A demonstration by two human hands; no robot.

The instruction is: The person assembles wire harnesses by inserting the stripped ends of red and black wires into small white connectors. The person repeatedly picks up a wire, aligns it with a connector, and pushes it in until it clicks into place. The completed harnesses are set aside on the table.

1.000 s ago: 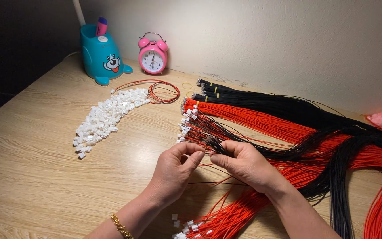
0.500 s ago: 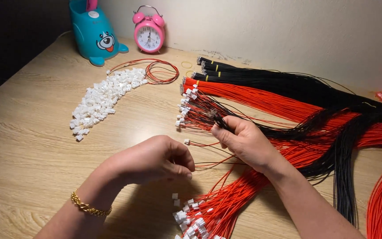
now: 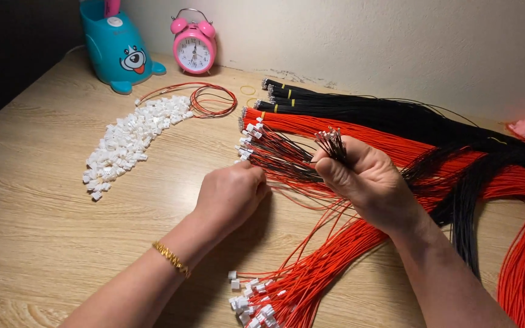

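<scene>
a pale wooden table (image 3: 37, 231) fills the view. across its right side lie long bundles of red wires (image 3: 396, 136) and black wires (image 3: 384, 112), sweeping down toward the lower right. a teal animal-shaped holder (image 3: 116, 51) and a pink alarm clock (image 3: 194, 45) stand at the far edge by the wall. the right hand (image 3: 369, 182) is closed around a small bunch of thin wires (image 3: 332, 143), whose metal-tipped ends stick up above the fist. the left hand (image 3: 232, 194), with a gold bracelet (image 3: 171, 259) at the wrist, has its fingers curled at the wire ends with white connectors (image 3: 251, 138); what they pinch is hidden. a curved heap of loose white connector housings (image 3: 130, 136) lies well to the left, beside a small coil of red and black wire (image 3: 214, 99).
</scene>
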